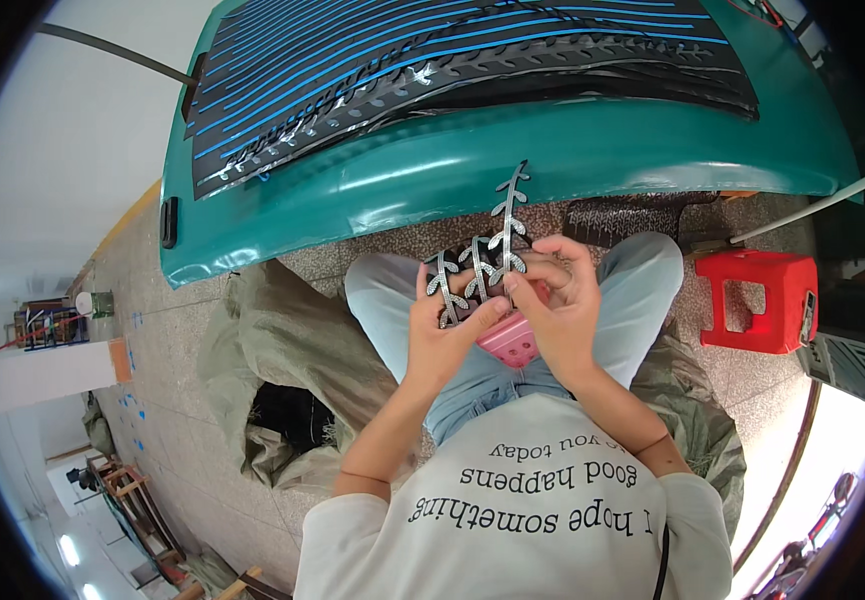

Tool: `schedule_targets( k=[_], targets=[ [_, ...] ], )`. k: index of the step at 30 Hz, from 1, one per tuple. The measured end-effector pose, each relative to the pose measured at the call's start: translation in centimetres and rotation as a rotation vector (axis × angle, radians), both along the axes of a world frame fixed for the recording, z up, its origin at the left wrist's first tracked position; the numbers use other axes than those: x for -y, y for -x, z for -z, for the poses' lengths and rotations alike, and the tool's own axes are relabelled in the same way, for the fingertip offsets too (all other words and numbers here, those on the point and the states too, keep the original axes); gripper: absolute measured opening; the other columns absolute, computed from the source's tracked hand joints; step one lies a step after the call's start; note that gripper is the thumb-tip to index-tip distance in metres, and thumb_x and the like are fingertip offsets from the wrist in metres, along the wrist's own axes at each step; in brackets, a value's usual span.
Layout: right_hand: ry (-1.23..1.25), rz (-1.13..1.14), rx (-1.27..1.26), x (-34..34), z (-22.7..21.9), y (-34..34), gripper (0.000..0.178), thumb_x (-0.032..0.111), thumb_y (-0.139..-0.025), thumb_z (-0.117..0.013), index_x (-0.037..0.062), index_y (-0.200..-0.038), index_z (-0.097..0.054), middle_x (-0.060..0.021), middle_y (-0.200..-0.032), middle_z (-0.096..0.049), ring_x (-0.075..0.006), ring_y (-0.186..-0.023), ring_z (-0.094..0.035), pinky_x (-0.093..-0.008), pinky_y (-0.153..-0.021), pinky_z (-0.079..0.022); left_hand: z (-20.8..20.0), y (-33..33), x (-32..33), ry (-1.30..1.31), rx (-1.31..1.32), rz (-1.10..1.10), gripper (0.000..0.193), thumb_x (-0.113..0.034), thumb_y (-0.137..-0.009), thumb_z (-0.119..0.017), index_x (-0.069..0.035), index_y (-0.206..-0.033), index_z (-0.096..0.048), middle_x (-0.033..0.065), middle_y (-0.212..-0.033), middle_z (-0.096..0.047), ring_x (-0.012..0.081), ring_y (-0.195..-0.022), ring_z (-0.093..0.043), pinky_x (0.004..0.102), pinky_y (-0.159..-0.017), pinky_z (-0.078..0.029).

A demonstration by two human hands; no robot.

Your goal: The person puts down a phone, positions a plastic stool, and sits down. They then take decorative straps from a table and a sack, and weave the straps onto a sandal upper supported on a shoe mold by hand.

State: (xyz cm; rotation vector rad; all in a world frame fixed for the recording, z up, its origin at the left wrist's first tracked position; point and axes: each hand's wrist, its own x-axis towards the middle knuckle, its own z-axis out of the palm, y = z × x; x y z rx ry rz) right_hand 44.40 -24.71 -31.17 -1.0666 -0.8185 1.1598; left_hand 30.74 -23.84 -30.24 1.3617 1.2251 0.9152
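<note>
A dark leaf-shaped trim strip with silvery leaves is looped in several turns around the fingers of my left hand. My left thumb presses toward the loops. Close beside it, my right hand pinches the same strip between thumb and fingers. The strip's free end stands up beyond my fingers, pointing to the table edge. Beneath both hands, a pink plastic container sits between my thighs, partly hidden by the fingers.
Ahead stands a table with a glossy green cover. On it lies a black sheet with blue stripes, with more leaf strips along its near side. A red plastic stool stands right; an olive sack lies left.
</note>
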Motion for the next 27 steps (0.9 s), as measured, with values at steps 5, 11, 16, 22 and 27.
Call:
schedule_targets(
  k=[5, 11, 16, 22, 27],
  targets=[
    [-0.107, 0.042, 0.125, 1.0, 1.3, -0.2, 0.034, -0.002, -0.080, -0.063, 0.0009, -0.110, -0.047, -0.0089, -0.086, -0.063, -0.0100, -0.083, -0.058, -0.0223, -0.069, -0.045, -0.2, -0.8, 0.7, 0.282, 0.295, -0.120, 0.025, -0.018, -0.071, -0.074, -0.006, -0.093, -0.068, 0.0031, -0.091, -0.066, 0.0187, -0.091, -0.057, 0.0435, -0.108, -0.010],
    [-0.141, -0.034, 0.263, -1.9, -1.5, -3.6, 0.017, 0.001, -0.081, -0.063, -0.0025, -0.097, -0.057, -0.0077, -0.085, -0.060, -0.0095, -0.074, -0.055, -0.0242, -0.073, -0.047, -0.2, 0.3, 1.9, -0.337, -0.159, -0.070, 0.020, -0.014, -0.067, -0.075, -0.003, -0.083, -0.069, 0.0036, -0.087, -0.064, 0.0186, -0.089, -0.058, 0.0502, -0.106, -0.012],
    [0.048, -0.240, -0.087, -3.5, -3.7, -4.5, 0.009, -0.002, -0.078, -0.063, -0.0060, -0.086, -0.061, -0.0056, -0.082, -0.056, -0.0104, -0.068, -0.051, -0.0251, -0.075, -0.048, -0.1, 0.5, 2.1, -0.538, -0.251, 0.011, 0.020, -0.014, -0.063, -0.074, -0.003, -0.078, -0.069, 0.0035, -0.084, -0.063, 0.0188, -0.088, -0.058, 0.0566, -0.103, -0.012],
    [-0.252, -0.244, -0.061, -2.8, -4.1, -4.8, 0.008, -0.004, -0.074, -0.067, -0.0065, -0.082, -0.063, -0.0068, -0.086, -0.057, -0.0138, -0.076, -0.056, -0.0264, -0.074, -0.049, -0.5, 0.8, 2.1, -0.527, -0.209, -0.018, 0.020, -0.015, -0.061, -0.075, -0.005, -0.076, -0.067, 0.0026, -0.080, -0.063, 0.0185, -0.085, -0.058, 0.0575, -0.102, -0.013],
    [-0.146, -0.198, -0.081, -2.8, -4.1, -3.9, 0.009, -0.005, -0.071, -0.071, -0.0065, -0.077, -0.065, -0.0022, -0.081, -0.054, -0.0057, -0.071, -0.046, -0.0202, -0.061, -0.038, -1.7, 1.1, 1.6, -0.715, -0.299, 0.134, 0.019, -0.015, -0.059, -0.075, -0.007, -0.074, -0.067, 0.0017, -0.076, -0.062, 0.0181, -0.079, -0.060, 0.0569, -0.102, -0.014]
  ],
)
